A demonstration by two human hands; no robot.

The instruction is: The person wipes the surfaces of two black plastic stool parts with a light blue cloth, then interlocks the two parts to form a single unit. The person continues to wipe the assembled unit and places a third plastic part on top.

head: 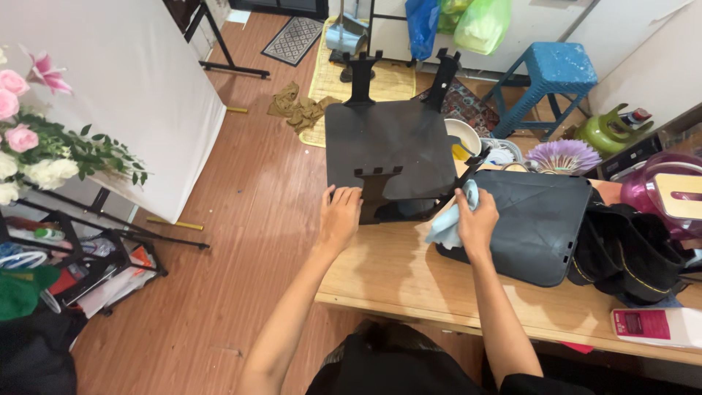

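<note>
A black flat-panel stand [387,146] with slotted legs lies tilted over the far left corner of the wooden table [409,274]. My left hand [340,216] grips its near edge beside a notched upright piece. Balled up in my right hand [475,219] is a light blue cloth [447,223], pressed against the stand's right near corner. Just right of that hand lies a second black panel [537,219], flat on the table.
Black bags [632,252] and a pink-and-white box [658,325] sit at the table's right end. A purple fan [564,155], a bowl [462,137], a blue stool [548,77] and a green gas canister [607,132] lie beyond. A white backdrop [124,88] and flowers [36,146] stand left.
</note>
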